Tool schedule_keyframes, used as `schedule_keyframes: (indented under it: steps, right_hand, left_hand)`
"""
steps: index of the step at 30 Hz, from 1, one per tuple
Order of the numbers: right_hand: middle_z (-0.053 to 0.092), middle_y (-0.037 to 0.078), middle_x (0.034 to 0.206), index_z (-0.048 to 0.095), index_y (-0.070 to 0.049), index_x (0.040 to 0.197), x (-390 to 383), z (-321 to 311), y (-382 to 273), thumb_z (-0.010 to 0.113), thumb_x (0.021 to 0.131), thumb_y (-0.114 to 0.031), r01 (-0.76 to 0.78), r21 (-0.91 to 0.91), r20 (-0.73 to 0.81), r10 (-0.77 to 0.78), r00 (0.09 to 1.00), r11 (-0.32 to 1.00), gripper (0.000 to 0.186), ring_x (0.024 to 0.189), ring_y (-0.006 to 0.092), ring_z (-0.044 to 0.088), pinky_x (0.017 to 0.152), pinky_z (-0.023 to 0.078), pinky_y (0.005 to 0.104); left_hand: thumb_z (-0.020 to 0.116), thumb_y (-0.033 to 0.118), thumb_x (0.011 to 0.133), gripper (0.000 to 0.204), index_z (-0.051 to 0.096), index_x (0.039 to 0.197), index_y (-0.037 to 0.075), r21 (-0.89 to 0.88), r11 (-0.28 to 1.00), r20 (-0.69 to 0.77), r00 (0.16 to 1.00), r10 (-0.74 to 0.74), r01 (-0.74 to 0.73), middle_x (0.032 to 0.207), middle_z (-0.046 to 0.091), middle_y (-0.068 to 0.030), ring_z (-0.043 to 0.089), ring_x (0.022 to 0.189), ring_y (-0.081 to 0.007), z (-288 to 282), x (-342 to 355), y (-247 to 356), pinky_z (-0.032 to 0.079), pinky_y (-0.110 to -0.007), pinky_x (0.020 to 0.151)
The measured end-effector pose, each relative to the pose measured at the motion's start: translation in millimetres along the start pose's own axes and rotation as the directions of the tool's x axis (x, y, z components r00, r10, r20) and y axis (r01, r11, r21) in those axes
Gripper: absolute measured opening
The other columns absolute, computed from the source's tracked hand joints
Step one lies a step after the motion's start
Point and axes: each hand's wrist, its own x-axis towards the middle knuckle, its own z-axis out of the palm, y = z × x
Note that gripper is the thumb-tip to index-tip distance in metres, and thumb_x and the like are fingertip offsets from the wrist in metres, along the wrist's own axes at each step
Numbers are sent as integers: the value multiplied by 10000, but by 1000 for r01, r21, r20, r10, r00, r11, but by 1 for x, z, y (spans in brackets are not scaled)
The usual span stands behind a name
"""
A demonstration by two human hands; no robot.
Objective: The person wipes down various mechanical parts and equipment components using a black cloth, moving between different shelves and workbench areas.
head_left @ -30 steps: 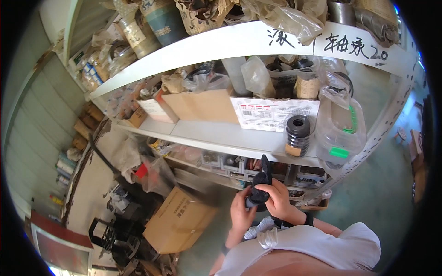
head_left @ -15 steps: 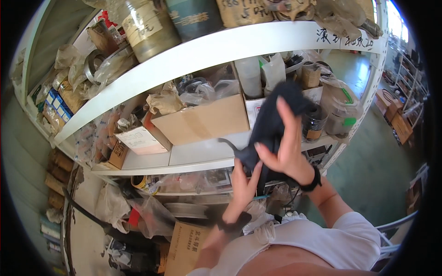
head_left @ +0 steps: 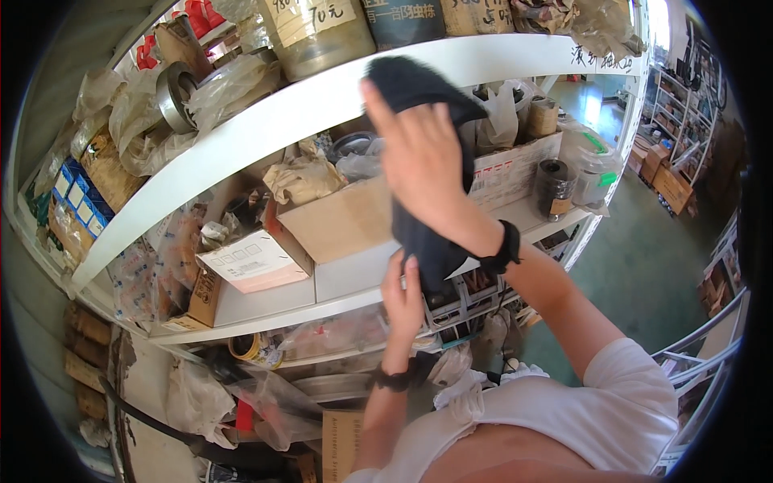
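Observation:
A long black item [head_left: 427, 241], seemingly fabric, is held upright in front of the middle shelf. My right hand [head_left: 419, 157] lies across its upper part, index finger extended and the other fingers bent against it, hiding much of it. My left hand [head_left: 401, 294] grips its lower end with thumb and fingers. Behind it stand an open brown cardboard box [head_left: 330, 225] with crumpled paper and bags, and a white printed box [head_left: 511, 177].
A white metal shelf rack [head_left: 185, 177] holds jars, bags, rings and boxes. A dark jar [head_left: 554, 191] and a clear green-latched container [head_left: 594, 173] sit at its right. A black hose [head_left: 157, 419] runs below. Another rack [head_left: 676, 121] stands beyond the aisle.
The black item has risen and appears more opened out. My right hand has moved up and left along it. My left hand has risen too. The view has shifted leftward along the rack.

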Motion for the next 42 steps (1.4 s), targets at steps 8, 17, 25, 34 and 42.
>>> schedule_keyframes:
  steps: [8,17,25,34,42]
  right_hand:
    - [519,-33,883,410,-72,1270,13,38,-79,484,758,-138,221,141,25,-226,974,965,522,872,104,495,780,347,226]
    - [573,19,1035,346,-89,1311,24,15,-34,579,766,-85,306,95,104,-316,943,947,593,985,123,522,942,337,284]
    - [457,77,715,432,-107,1263,-6,-59,90,517,643,26,-91,58,78,86,993,994,640,732,241,475,762,417,356]
    - [422,139,744,396,-89,1289,-9,-62,85,444,595,60,-145,118,81,136,987,982,711,735,334,435,829,365,403]
    - [574,85,1001,382,-34,1282,24,2,-30,505,776,-79,97,169,141,-121,983,981,522,985,181,515,961,331,352]
  left_hand:
    - [431,151,917,237,487,1053,-35,-4,1000,-277,961,12,-14,843,509,4,416,760,-62,-38,2,4,344,-180,683]
    - [464,136,904,170,487,977,-15,179,984,-274,961,43,7,777,473,18,390,701,-45,-14,-3,7,323,-172,607]
    - [504,104,864,182,518,991,-26,177,972,231,966,113,-156,822,571,-197,561,705,-308,68,2,44,448,-316,666]
    - [475,112,878,165,523,986,-3,69,985,227,964,140,-159,660,516,-120,489,548,-176,67,2,43,403,-281,536]
    - [450,137,906,210,496,1018,-34,265,964,-298,948,113,-32,834,527,-47,441,753,-101,-19,-6,27,376,-220,692]
